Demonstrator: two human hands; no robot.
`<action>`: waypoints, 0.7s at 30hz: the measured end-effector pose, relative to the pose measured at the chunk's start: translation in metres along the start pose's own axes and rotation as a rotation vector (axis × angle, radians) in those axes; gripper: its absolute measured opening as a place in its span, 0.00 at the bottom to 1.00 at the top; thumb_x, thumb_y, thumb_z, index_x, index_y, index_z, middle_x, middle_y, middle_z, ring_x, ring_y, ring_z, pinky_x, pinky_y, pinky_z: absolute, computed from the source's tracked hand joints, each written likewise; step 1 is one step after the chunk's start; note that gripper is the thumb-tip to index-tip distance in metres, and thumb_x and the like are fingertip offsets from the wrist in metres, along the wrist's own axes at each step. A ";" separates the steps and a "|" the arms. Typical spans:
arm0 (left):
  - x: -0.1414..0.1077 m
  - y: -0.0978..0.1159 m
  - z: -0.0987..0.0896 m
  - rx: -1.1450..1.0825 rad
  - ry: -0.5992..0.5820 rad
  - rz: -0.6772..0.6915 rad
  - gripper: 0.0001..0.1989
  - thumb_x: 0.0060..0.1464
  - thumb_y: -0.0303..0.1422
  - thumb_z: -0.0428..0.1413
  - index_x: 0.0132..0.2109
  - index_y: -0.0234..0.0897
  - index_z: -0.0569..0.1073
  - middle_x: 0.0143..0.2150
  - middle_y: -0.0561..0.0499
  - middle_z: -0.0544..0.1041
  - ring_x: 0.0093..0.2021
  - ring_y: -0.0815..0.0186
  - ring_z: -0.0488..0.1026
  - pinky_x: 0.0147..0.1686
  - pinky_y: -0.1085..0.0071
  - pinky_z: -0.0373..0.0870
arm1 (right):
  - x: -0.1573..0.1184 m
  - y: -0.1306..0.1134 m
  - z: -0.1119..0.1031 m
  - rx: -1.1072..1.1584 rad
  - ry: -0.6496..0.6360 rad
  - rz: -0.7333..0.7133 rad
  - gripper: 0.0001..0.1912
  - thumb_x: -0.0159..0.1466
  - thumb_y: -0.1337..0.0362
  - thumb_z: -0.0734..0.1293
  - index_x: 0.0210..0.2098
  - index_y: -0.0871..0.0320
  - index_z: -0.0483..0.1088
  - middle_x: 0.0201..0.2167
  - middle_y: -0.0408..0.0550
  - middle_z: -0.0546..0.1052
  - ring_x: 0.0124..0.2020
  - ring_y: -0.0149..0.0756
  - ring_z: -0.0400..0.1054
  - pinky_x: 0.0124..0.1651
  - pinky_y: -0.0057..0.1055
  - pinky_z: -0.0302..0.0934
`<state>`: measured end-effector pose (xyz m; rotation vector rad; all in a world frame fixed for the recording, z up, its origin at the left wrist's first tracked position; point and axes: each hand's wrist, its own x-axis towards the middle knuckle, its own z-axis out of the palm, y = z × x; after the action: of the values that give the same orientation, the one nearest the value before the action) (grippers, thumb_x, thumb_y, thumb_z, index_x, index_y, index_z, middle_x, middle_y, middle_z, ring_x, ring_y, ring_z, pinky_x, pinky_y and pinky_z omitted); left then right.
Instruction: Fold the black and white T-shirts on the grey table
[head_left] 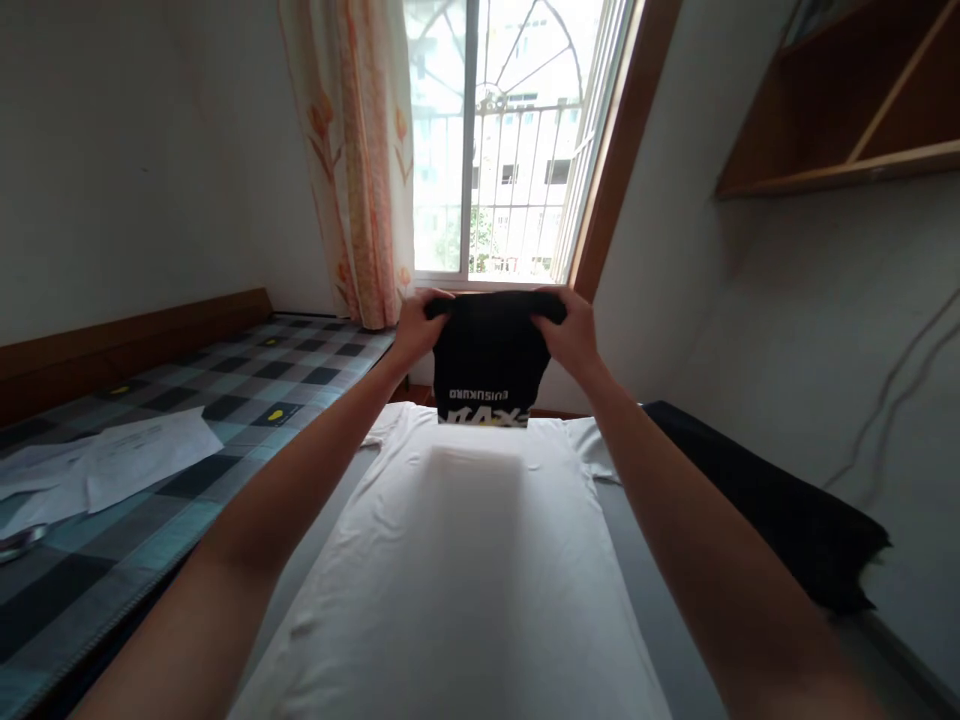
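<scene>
Out in front of me I hold up a black printed garment (pixel 493 345) by its two upper corners. Its pale lettering appears upside down, and I cannot tell what kind of garment it is. My left hand (pixel 421 328) pinches the left corner, while my right hand (pixel 576 332) grips the right one. Below the black cloth a white T-shirt (pixel 480 590) lies spread flat, its short sleeves out to both sides at the far end. A soft shadow falls on its middle.
Grey surface (pixel 637 560) shows beside the T-shirt. To the left is a checked mattress (pixel 172 390) with papers (pixel 150 460). Dark cloth (pixel 765 500) lies along the right wall. Ahead are a barred window (pixel 517 150) and a curtain (pixel 360 160); a wooden shelf (pixel 832 175) hangs upper right.
</scene>
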<state>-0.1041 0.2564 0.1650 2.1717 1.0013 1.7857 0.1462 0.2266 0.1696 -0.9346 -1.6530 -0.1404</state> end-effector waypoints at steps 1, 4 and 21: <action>-0.002 0.011 -0.007 0.019 0.030 0.082 0.11 0.49 0.23 0.55 0.41 0.36 0.75 0.39 0.51 0.77 0.43 0.66 0.74 0.48 0.67 0.70 | 0.003 -0.014 -0.011 -0.006 0.022 -0.058 0.16 0.56 0.69 0.65 0.44 0.57 0.72 0.43 0.47 0.75 0.47 0.41 0.68 0.54 0.41 0.61; -0.041 0.025 -0.022 0.072 -0.021 0.275 0.09 0.53 0.23 0.53 0.41 0.38 0.74 0.45 0.49 0.76 0.49 0.64 0.72 0.52 0.65 0.68 | -0.023 -0.044 -0.033 -0.040 -0.055 -0.137 0.12 0.56 0.71 0.63 0.40 0.56 0.71 0.40 0.47 0.73 0.45 0.40 0.67 0.51 0.39 0.61; -0.220 0.014 -0.007 0.260 -0.868 0.046 0.24 0.52 0.37 0.60 0.57 0.44 0.72 0.45 0.47 0.76 0.42 0.60 0.74 0.43 0.68 0.69 | -0.216 -0.040 -0.035 -0.049 -0.883 0.299 0.11 0.59 0.68 0.63 0.40 0.55 0.74 0.34 0.44 0.76 0.35 0.33 0.69 0.40 0.28 0.62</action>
<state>-0.1195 0.1167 -0.0050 2.7074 0.9620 0.5646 0.1492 0.0731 0.0084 -1.3810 -2.2709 0.5078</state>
